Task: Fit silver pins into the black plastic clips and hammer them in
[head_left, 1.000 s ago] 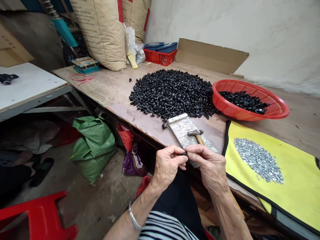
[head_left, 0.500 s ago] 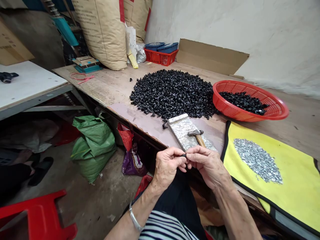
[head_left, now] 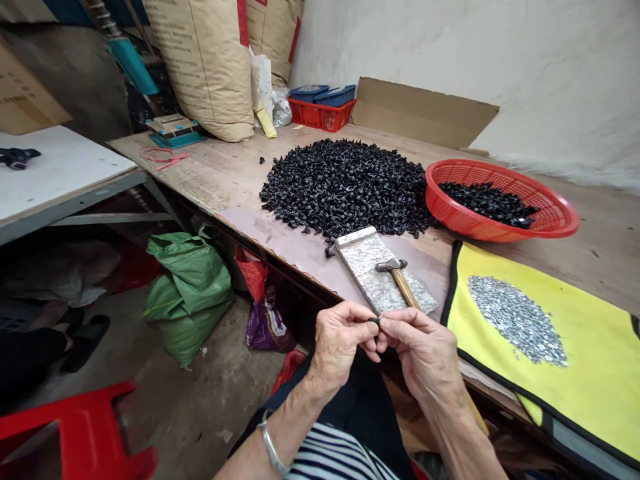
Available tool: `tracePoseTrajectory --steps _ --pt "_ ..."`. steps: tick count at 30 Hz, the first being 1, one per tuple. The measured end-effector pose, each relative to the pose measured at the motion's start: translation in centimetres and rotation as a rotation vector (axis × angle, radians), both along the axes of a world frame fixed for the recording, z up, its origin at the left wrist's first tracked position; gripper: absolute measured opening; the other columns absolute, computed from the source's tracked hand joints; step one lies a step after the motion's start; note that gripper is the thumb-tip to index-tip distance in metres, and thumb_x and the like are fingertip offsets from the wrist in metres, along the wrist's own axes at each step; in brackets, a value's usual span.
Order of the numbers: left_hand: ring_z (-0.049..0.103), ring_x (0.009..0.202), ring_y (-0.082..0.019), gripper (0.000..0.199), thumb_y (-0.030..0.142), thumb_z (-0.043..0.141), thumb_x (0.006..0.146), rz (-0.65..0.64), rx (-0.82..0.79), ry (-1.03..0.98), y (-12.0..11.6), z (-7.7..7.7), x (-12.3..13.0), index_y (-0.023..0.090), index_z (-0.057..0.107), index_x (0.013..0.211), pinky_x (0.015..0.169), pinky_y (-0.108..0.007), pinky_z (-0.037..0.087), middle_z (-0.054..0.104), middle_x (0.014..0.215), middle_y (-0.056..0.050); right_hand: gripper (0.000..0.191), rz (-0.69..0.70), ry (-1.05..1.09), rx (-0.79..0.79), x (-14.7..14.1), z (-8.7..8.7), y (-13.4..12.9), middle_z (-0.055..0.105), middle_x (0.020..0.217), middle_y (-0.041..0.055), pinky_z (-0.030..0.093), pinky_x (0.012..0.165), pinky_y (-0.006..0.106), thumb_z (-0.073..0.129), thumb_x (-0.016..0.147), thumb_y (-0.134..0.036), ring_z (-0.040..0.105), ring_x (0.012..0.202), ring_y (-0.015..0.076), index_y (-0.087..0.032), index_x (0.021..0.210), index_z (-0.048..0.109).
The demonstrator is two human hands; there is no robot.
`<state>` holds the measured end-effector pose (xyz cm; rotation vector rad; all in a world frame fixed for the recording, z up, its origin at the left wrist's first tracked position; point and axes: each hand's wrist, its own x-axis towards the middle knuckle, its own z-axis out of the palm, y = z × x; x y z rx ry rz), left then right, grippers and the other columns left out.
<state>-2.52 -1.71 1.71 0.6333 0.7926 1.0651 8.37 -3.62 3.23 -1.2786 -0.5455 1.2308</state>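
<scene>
My left hand pinches a small black part between thumb and forefinger, just off the table's front edge. Against it my right hand is closed too, its thumb and fingertips meeting at the same part; whether it holds a second small piece is hidden. Beyond the hands lies a mottled metal plate with a raised far edge, and a small hammer rests on it. Behind that spreads a large heap of small black parts. To the right, small shiny metal pieces lie on a yellow cloth.
A red plastic basket holding more black parts stands at the right. At the back are a paper sack, a red crate and a cardboard strip. A green sack and a red stool are on the floor at left.
Both hands have moved slightly down and toward me, still together at the small black part. More of the hammer's handle and the metal plate now shows.
</scene>
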Motion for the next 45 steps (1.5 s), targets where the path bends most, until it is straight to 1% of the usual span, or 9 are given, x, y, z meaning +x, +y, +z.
tracePoseTrajectory --steps 5,11,16,18,23,25,33,39,45 --pt "0.053 0.037 -0.012 0.012 0.017 0.072 0.059 0.004 -0.04 -0.053 -0.5 0.3 0.8 0.011 0.062 0.063 0.032 -0.021 0.046 0.058 0.044 0.0 0.015 -0.086 -0.093 0.036 -0.1 -0.6 -0.8 0.06 0.049 -0.0007 0.044 0.04 0.023 0.078 0.054 -0.021 0.053 0.041 0.0116 -0.016 0.059 0.065" --pt "0.054 0.039 -0.012 0.013 0.018 0.072 0.062 -0.027 -0.015 -0.108 -0.6 0.5 1.1 0.01 0.062 0.067 0.033 -0.021 0.047 0.059 0.047 -0.001 0.02 0.041 -0.036 -0.001 0.8 0.3 -0.8 0.058 0.047 -0.0003 0.042 0.04 0.025 0.078 0.056 -0.026 0.053 0.041 0.013 -0.016 0.059 0.062" --pt "0.052 0.038 -0.009 0.016 0.018 0.073 0.06 0.005 -0.039 -0.08 0.1 0.3 0.9 0.01 0.062 0.068 0.033 -0.021 0.047 0.06 0.052 -0.001 0.027 0.145 -0.196 -0.033 2.3 1.4 -0.2 0.06 0.053 0.0009 0.042 0.045 0.026 0.076 0.058 -0.036 0.052 0.044 0.0126 -0.015 0.071 0.065" --pt "0.051 0.038 -0.009 0.018 0.019 0.074 0.059 0.04 -0.052 -0.065 0.5 0.1 0.8 0.01 0.061 0.068 0.033 -0.021 0.048 0.06 0.054 0.0 0.03 0.128 -0.394 -0.036 3.6 1.5 0.0 0.058 0.053 0.0 0.04 0.045 0.027 0.072 0.061 -0.041 0.049 0.044 0.0125 -0.016 0.076 0.066" --pt "0.051 0.039 -0.009 0.026 0.021 0.077 0.053 0.128 -0.094 -0.001 1.2 -0.5 1.0 0.011 0.06 0.069 0.032 -0.022 0.048 0.059 0.052 0.001 0.022 0.138 -1.353 0.016 6.5 0.7 0.6 0.064 0.076 0.0077 0.039 0.059 0.033 0.056 0.071 -0.041 0.057 0.067 0.0219 -0.02 0.074 0.064" --pt "0.052 0.039 -0.01 0.027 0.021 0.077 0.051 0.153 -0.107 0.027 1.4 -0.7 1.3 0.01 0.059 0.069 0.032 -0.023 0.048 0.059 0.052 0.001 0.021 0.203 -1.467 0.003 7.1 0.0 0.9 0.064 0.081 0.0096 0.038 0.06 0.033 0.053 0.072 -0.04 0.057 0.072 0.0238 -0.021 0.077 0.061" --pt "0.054 0.037 -0.011 0.026 0.023 0.073 0.051 0.212 -0.121 0.117 2.0 -1.3 2.2 0.01 0.057 0.068 0.032 -0.023 0.049 0.06 0.051 0.0 0.021 0.212 -1.217 -0.182 8.0 -1.0 1.7 0.059 0.054 0.0009 0.041 0.05 0.03 0.065 0.06 -0.037 0.057 0.051 0.0193 -0.022 0.068 0.052" --pt "0.052 0.034 -0.011 0.025 0.022 0.07 0.052 0.207 -0.118 0.14 2.1 -1.6 2.7 0.011 0.055 0.068 0.028 -0.023 0.047 0.06 0.05 0.0 0.027 0.334 -0.252 -0.383 7.9 0.6 -0.3 0.056 0.049 -0.0012 0.036 0.032 0.024 0.071 0.059 -0.038 0.045 0.036 0.0111 -0.02 0.063 0.051" --pt "0.052 0.033 -0.011 0.023 0.022 0.068 0.052 0.227 -0.094 0.184 2.1 -1.8 3.2 0.012 0.053 0.066 0.028 -0.023 0.046 0.059 0.049 0.001 0.027 0.335 0.114 -0.44 7.7 0.5 -1.9 0.05 0.053 -0.0036 0.027 0.032 0.017 0.074 0.059 -0.029 0.035 0.036 0.0037 -0.015 0.077 0.06"
